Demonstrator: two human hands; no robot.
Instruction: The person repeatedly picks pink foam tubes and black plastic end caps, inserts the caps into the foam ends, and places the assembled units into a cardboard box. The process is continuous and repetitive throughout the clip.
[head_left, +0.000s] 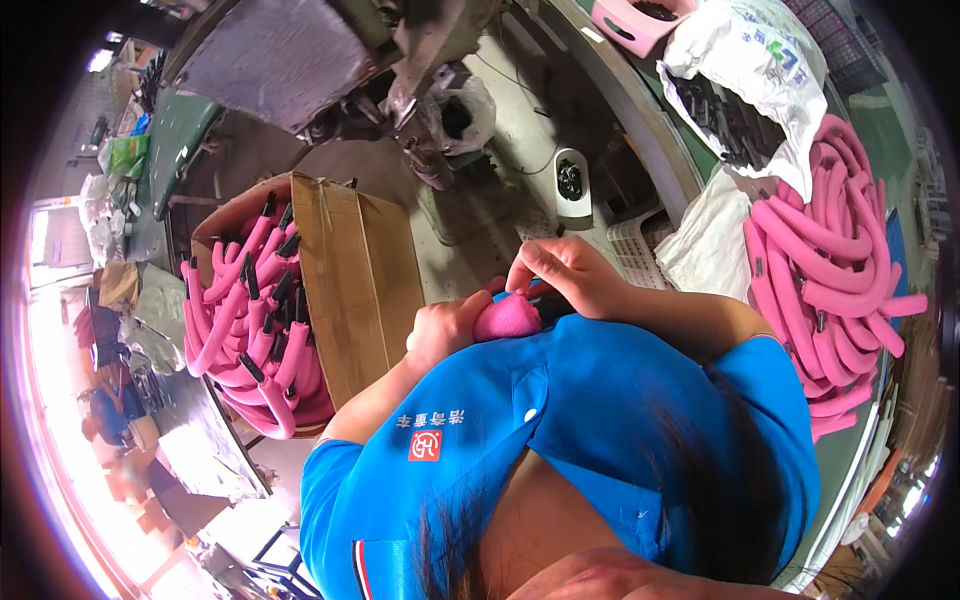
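Close against my blue shirt, my left hand (446, 330) is closed round a pink foam-covered tube (508, 318). Only a short stretch of the tube shows; the rest is hidden by my hand and chest. My right hand (575, 275) is bent over the tube's end, thumb and fingers pinched together. Something black sits under those fingers at the tube's end, too covered to make out fully. To the left, a cardboard box (365, 275) holds many pink tubes (235, 300) with black ends. A heap of similar pink tubes (830, 250) lies on the table at the right.
A white sack (750, 55) of black parts (730, 120) lies open on the right table, near a pink bin (640, 20). A white cloth sack (708, 235) hangs at the table edge. Metal machinery (400, 110) stands ahead. A white container (573, 205) with black pieces is below.
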